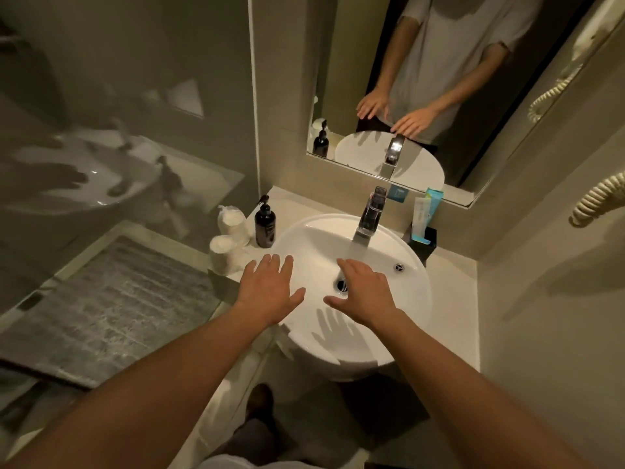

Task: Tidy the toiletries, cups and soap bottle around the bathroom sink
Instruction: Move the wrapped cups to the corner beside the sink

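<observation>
My left hand (269,287) and my right hand (363,291) hover flat over the round white sink (411,299), fingers spread, holding nothing. A dark pump soap bottle (264,225) stands upright on the counter at the sink's left rim. Two white wrapped cups (230,236) stand to its left, near my left hand's fingertips but apart from it. At the back right, a black holder (424,243) carries boxed toiletries (424,209) in white and teal.
The chrome faucet (370,214) rises behind the basin, just beyond my right fingertips. A mirror (439,79) covers the wall behind. A glass shower partition (118,130) closes the left side. A coiled cord (598,198) hangs on the right wall.
</observation>
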